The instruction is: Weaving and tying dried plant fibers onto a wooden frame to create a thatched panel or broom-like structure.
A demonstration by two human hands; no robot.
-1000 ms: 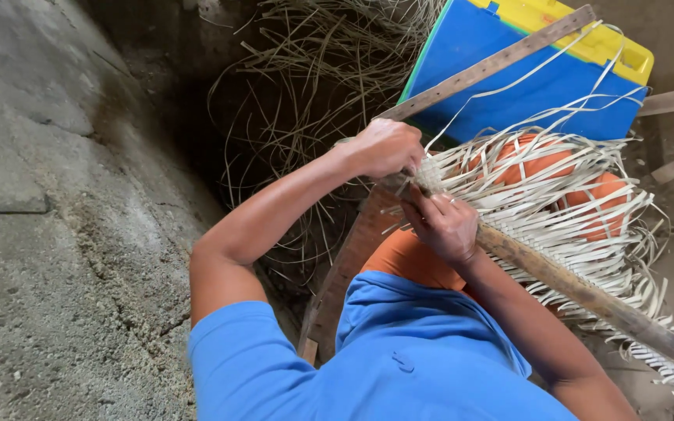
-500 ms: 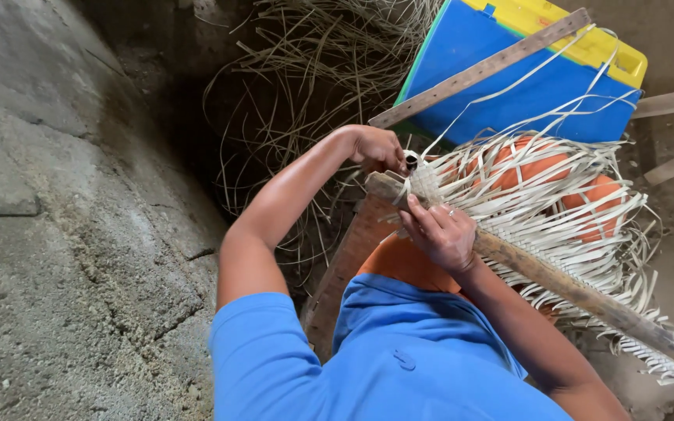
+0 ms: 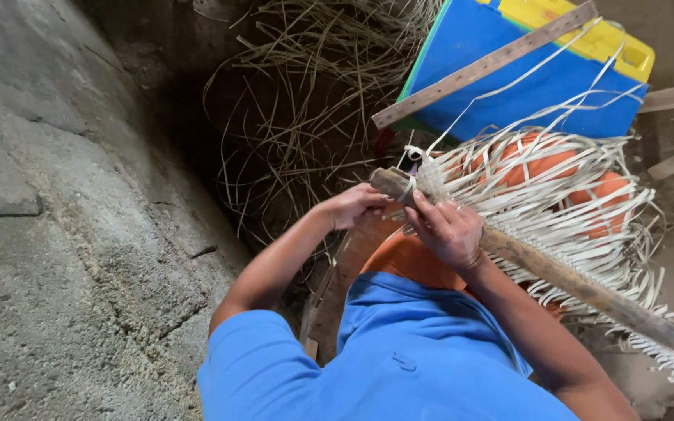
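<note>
Slipping looks the likeliest trouble, judged from how things lie: the long wooden pole (image 3: 579,284) rests slantwise across the lap and reaches off toward the lower right, so a hard tug on a strip could roll it and slacken the woven rows; the pale flat strips (image 3: 555,210) look thin and springy, and one pulled too sharply over the pole's edge might crack or fray; loose ends fanning out on every side could also snag one another.

Rough grey concrete (image 3: 48,234) fills the left, pitted and gritty; a tangle of dry, wiry fibres (image 3: 306,117) lies in the dark hollow above the hands; a smooth blue and yellow plastic box (image 3: 524,78) sits at the upper right with a flat wooden slat (image 3: 485,66) across it; the strips hang from the pole as a matted fringe over orange cloth (image 3: 540,164); the pole itself is round, worn and brown.

The right hand (image 3: 450,230) is curled over the pole near its end, fingers pressing strips against it; the left hand (image 3: 352,204) is closed at the pole's tip (image 3: 390,181), pinching what seems a strip, though the exact hold is hidden.
</note>
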